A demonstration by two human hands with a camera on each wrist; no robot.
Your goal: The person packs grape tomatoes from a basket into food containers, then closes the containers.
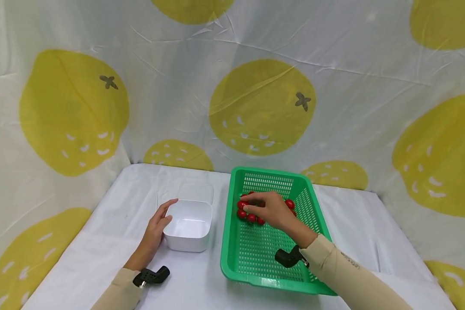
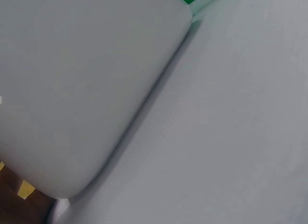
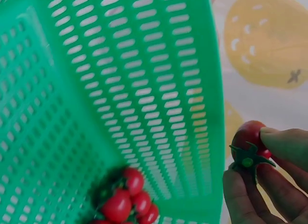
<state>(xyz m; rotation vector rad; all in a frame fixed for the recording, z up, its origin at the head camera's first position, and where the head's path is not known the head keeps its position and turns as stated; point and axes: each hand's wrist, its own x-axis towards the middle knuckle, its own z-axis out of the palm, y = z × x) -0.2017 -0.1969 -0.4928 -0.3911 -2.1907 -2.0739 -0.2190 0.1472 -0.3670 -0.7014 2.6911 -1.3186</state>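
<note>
In the right wrist view, my right hand (image 3: 276, 178) pinches a red cherry tomato (image 3: 248, 133) with a green leafy cap between thumb and fingers. The head view shows this right hand (image 1: 273, 209) over the green basket (image 1: 263, 269), above several red cherry tomatoes (image 1: 242, 214). My left hand (image 1: 153, 232) holds the left side of a white square container (image 1: 187, 244), thumb and forefinger at its rim. No contents show inside the container. The left wrist view is mostly filled by the container's wall (image 2: 86, 84), with part of the hand dark at the lower left.
A clear lid (image 1: 195, 191) lies behind the container on the white cloth-covered table (image 1: 191, 282). The basket stands to the container's right, its perforated walls rising around the tomatoes. A lemon-print curtain (image 1: 170, 107) hangs behind and along the sides.
</note>
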